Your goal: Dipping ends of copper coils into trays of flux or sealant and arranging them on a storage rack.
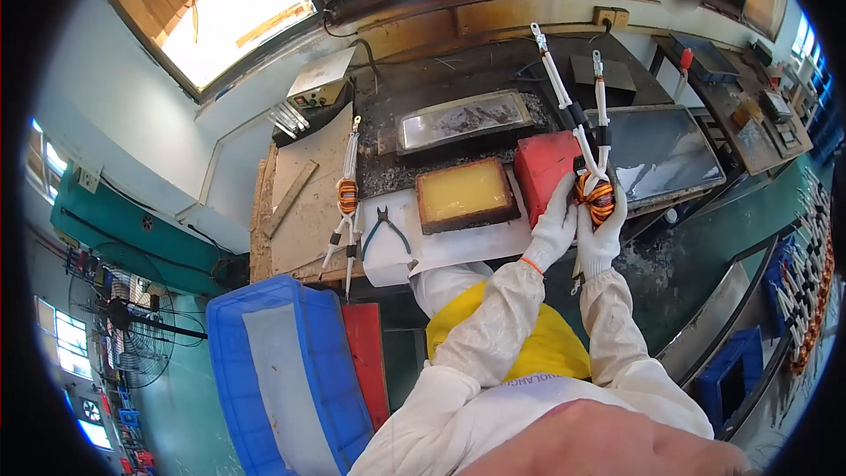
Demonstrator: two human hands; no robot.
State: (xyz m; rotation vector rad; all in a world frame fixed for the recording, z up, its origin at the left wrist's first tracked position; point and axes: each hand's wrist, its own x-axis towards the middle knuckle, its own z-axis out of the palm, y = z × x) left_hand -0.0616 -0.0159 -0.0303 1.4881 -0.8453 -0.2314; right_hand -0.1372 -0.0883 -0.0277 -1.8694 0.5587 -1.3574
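Both my hands wear white gloves and close around a toroidal coil (599,203) with copper-coloured windings. My left hand (555,224) grips it from the left, my right hand (603,236) from the right. White sleeved leads with black bands rise from the coil, ending in metal ring terminals (536,29). A similar coil (347,197) lies on the left of the workbench, its leads stretched out both ways. Beside it rest diagonal cutters (385,231) with dark teal handles, jaws pointing away. A dark-rimmed tray (506,214) of yellow material sits left of my hands.
A red box (539,167) stands just beyond my left hand. Behind the yellow tray is a rectangular trough (463,126) with a silvery surface. A grey tray (665,154) occupies the right. A blue bin (330,361) stands below the bench at left; a control box (320,84) sits at the back left.
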